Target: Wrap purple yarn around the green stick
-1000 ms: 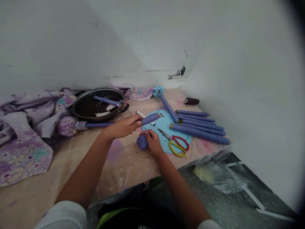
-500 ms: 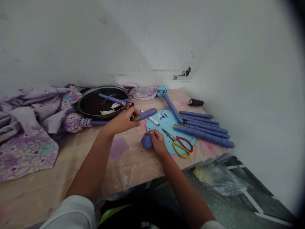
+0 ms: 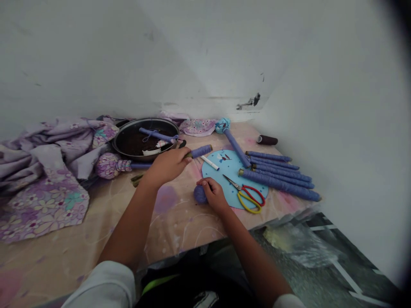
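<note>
My left hand point(image 3: 167, 165) is closed around a stick partly wound with purple yarn point(image 3: 199, 151), its wrapped end pointing right above the table. My right hand point(image 3: 213, 194) grips a small ball of purple yarn point(image 3: 199, 194) resting on the table, just left of a light blue paper disc point(image 3: 224, 171). On the disc lie red and yellow scissors point(image 3: 248, 197) and a white marker point(image 3: 210, 163).
Several yarn-wrapped sticks point(image 3: 279, 177) lie at the right by the wall, with a dark thread spool point(image 3: 267, 140) behind. A black pan point(image 3: 146, 139) holds another wrapped stick. Floral purple cloth point(image 3: 45, 171) is heaped at the left. The table edge point(image 3: 199, 244) runs close to me.
My left hand has drawn the wrapped stick leftward off the blue disc. The right hand stays on the yarn ball. The view has shifted slightly.
</note>
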The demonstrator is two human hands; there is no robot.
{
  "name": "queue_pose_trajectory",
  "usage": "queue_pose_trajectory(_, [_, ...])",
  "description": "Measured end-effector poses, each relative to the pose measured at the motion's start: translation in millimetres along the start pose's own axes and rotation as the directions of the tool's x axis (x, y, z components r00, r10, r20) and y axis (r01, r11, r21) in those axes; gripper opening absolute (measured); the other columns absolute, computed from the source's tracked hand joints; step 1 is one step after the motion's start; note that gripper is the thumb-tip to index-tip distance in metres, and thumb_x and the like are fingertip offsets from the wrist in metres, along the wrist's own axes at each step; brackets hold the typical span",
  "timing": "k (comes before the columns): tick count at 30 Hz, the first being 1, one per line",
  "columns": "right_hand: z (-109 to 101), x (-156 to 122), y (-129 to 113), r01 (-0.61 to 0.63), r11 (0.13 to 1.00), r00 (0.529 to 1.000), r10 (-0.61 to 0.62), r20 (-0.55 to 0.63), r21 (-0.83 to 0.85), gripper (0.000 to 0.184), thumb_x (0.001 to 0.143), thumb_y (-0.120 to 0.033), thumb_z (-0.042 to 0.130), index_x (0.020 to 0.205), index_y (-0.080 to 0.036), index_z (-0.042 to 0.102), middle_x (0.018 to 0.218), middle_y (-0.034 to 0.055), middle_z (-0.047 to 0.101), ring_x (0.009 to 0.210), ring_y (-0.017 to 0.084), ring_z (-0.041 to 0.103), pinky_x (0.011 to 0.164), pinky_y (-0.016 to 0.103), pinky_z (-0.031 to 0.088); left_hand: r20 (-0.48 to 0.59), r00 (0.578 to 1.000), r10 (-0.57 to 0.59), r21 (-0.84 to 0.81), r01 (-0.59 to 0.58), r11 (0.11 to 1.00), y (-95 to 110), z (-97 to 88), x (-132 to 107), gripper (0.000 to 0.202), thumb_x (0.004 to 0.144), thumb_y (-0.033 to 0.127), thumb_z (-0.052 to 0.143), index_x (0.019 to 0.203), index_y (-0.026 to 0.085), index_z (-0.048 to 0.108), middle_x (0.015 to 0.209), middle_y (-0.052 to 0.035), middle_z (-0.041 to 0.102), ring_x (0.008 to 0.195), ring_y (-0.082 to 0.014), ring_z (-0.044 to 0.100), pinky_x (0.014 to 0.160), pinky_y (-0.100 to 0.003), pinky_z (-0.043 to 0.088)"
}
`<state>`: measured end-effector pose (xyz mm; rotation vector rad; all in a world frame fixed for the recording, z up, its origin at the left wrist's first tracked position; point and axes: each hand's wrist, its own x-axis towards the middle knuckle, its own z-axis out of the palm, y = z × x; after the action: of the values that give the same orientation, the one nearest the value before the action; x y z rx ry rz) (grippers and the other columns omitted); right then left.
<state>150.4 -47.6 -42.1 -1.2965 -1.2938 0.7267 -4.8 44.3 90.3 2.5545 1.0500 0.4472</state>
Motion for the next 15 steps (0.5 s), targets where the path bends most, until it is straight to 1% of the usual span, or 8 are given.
queue_pose_trajectory(1, [0.2, -0.6, -0.7, 0.011, 1.0, 1.0, -0.011, 0.005, -0.009, 0.022, 0.083, -0.033, 0.043, 0.081, -0.022, 0.061, 0.081, 0.0037, 0.064, 0.079, 0.018, 0.058, 0.074, 0.03, 0.043, 0.047, 0.999, 0.019, -0.105, -0.014, 0.994, 1.0, 0.3, -0.2, 0.03, 0.083, 0.033, 0.035, 0.104, 0.018, 0.05, 0.089, -0.0061, 0.059, 0.074, -0.0175, 0.057, 0.067, -0.03, 0.042])
queue_pose_trajectory(3, [0.3, -1.7, -0.4, 0.016, 1.0, 1.0, -0.016, -0.008, -0.007, 0.023, 0.084, -0.033, 0.042, 0.082, -0.022, 0.061, 0.081, 0.0038, 0.063, 0.079, 0.018, 0.058, 0.074, 0.03, 0.042, 0.131, 0.991, 0.042, -0.289, -0.003, 0.957, 3.8, 1.9, -0.4, 0.031, 0.084, 0.033, 0.033, 0.107, 0.018, 0.046, 0.079, -0.0028, 0.057, 0.059, -0.0122, 0.053, 0.058, -0.026, 0.041])
queue_pose_trajectory(5, [-0.1, -2.2, 1.6, 0.007, 1.0, 1.0, -0.007, -0.028, 0.0, 0.024, 0.084, -0.034, 0.041, 0.081, -0.021, 0.061, 0.082, 0.0039, 0.063, 0.08, 0.018, 0.057, 0.075, 0.03, 0.042, 0.163, 0.985, 0.048, -0.369, 0.016, 0.929, 7.5, 4.3, -0.2, 0.03, 0.083, 0.034, 0.035, 0.107, 0.017, 0.042, 0.072, -0.0001, 0.054, 0.053, -0.0102, 0.048, 0.053, -0.024, 0.039])
queue_pose_trajectory(9, [-0.8, -2.0, 5.2, -0.003, 1.0, 1.0, 0.003, -0.025, 0.014, 0.024, 0.084, -0.034, 0.041, 0.081, -0.02, 0.06, 0.082, 0.0041, 0.063, 0.08, 0.017, 0.057, 0.075, 0.03, 0.042, 0.135, 0.988, 0.075, -0.34, -0.025, 0.94, 13.0, 9.1, 0.8, 0.031, 0.071, 0.033, 0.054, 0.095, 0.018, 0.041, 0.073, 0.0014, 0.051, 0.061, -0.011, 0.049, 0.056, -0.023, 0.037])
queue_pose_trajectory(11, [-0.8, -1.4, 5.9, -0.006, 1.0, 1.0, 0.006, -0.025, 0.02, 0.025, 0.084, -0.035, 0.041, 0.081, -0.019, 0.06, 0.081, 0.0043, 0.063, 0.079, 0.016, 0.056, 0.074, 0.029, 0.042, 0.111, 0.992, 0.056, -0.321, -0.017, 0.947, 13.8, 11.0, 1.3, 0.027, 0.07, 0.031, 0.054, 0.089, 0.018, 0.039, 0.073, 0.002, 0.05, 0.061, -0.011, 0.049, 0.055, -0.023, 0.036])
queue_pose_trajectory(13, [-0.9, -0.6, 6.1, -0.013, 1.0, 1.0, 0.014, -0.028, 0.025, 0.026, 0.084, -0.035, 0.041, 0.081, -0.018, 0.06, 0.081, 0.0043, 0.063, 0.078, 0.016, 0.056, 0.073, 0.028, 0.042, 0.108, 0.994, 0.032, -0.33, 0.005, 0.944, 13.8, 12.4, 1.8, 0.023, 0.072, 0.03, 0.051, 0.088, 0.019, 0.038, 0.071, 0.0029, 0.048, 0.058, -0.0104, 0.048, 0.052, -0.022, 0.036])
queue_pose_trajectory(15, [-1.1, 0.5, 6.5, -0.02, 0.999, 0.999, 0.021, -0.027, 0.036, 0.026, 0.084, -0.035, 0.04, 0.081, -0.018, 0.06, 0.082, 0.0041, 0.063, 0.078, 0.015, 0.056, 0.073, 0.027, 0.042, 0.113, 0.993, 0.047, -0.326, -0.007, 0.945, 13.8, 13.3, 2.2, 0.022, 0.072, 0.03, 0.051, 0.087, 0.019, 0.039, 0.072, 0.0028, 0.049, 0.058, -0.0106, 0.049, 0.053, -0.022, 0.037])
